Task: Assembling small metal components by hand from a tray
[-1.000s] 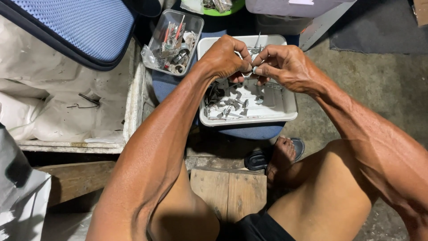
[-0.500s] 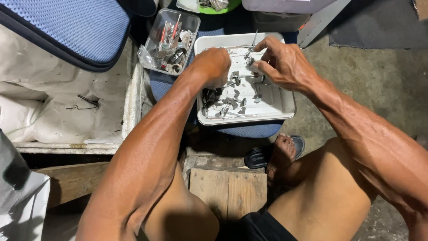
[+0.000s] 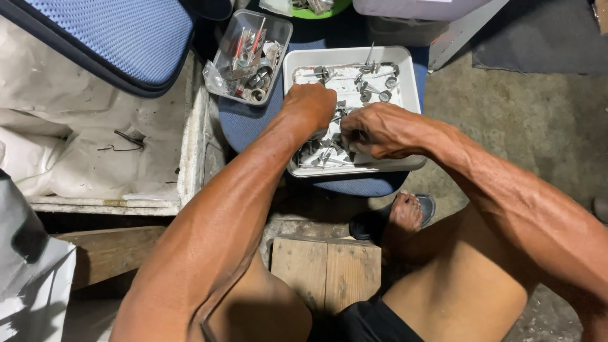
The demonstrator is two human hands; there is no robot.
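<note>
White plastic tray is sitting on a blue stool, both hands, left hand and right hand, curling down into its small metal parts, probably pinching some, fingers hidden though.

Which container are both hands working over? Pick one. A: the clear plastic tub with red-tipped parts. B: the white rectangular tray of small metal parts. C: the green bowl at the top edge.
B: the left hand and right hand are both down in the white tray, among the small metal parts.
</note>
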